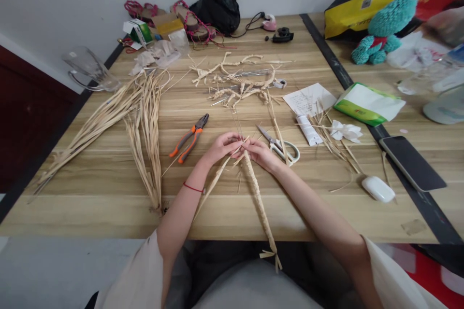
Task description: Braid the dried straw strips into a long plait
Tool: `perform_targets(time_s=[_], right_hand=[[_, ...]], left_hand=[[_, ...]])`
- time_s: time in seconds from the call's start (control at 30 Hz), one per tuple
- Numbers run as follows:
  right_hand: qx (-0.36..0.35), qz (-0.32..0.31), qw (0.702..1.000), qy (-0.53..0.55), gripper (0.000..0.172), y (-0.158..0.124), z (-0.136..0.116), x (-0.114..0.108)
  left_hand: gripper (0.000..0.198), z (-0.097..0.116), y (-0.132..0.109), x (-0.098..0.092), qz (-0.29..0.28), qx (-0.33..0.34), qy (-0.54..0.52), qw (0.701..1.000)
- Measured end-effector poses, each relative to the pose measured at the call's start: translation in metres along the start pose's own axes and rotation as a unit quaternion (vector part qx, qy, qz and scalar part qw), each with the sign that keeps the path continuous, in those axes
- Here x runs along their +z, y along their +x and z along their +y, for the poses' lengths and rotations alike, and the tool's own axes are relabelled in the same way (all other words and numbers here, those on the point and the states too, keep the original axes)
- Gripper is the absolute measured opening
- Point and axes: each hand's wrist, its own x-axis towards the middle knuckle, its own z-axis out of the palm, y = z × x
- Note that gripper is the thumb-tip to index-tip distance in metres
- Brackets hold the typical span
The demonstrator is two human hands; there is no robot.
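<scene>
A long straw-wrapped stem runs from my fingers down past the table's front edge, with short split ends at its bottom. My left hand pinches straw strips at its upper end, and a loose strip trails below that wrist. Close against it, my right hand is closed on the top of the stem. Thin wires or stalks stick up from between the fingertips. Scissors with pale handles lie just right of my right hand; orange-handled pliers lie left of my left hand.
Bundles of straw strips cover the left side. Wrapped straw branches lie behind my hands. To the right are a white tube, a tissue pack, a phone and a white case. A glass mug lies at the left edge.
</scene>
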Motion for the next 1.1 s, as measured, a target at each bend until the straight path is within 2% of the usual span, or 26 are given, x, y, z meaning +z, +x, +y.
perform_targets(time_s=[0.17,0.33,0.4,0.6,0.83,1.1], right_hand=[[0.002,-0.011,1.0,-0.006,0.023,0.0,0.0,0.0],[0.02,-0.004,1.0,-0.015,0.022,-0.002,-0.004,0.002],[0.024,0.002,1.0,-0.015,0.022,-0.002,-0.005,0.003],[0.032,0.007,0.999,-0.016,0.024,-0.001,-0.005,0.003],[0.023,0.006,1.0,-0.018,0.02,-0.002,-0.005,0.002],[-0.001,0.059,0.997,-0.051,0.021,-0.011,-0.003,0.017]], left_hand=[[0.043,0.0,-0.001,-0.001,-0.032,0.002,-0.012,0.999],[0.042,-0.003,0.0,-0.003,-0.073,-0.002,-0.022,0.997],[0.042,-0.004,0.001,-0.002,-0.07,-0.004,-0.022,0.997],[0.029,0.0,0.003,0.001,-0.013,0.027,-0.042,0.999],[0.023,0.001,0.003,0.003,-0.007,0.015,-0.043,0.999],[0.021,-0.006,-0.004,0.008,0.006,0.001,-0.055,0.998]])
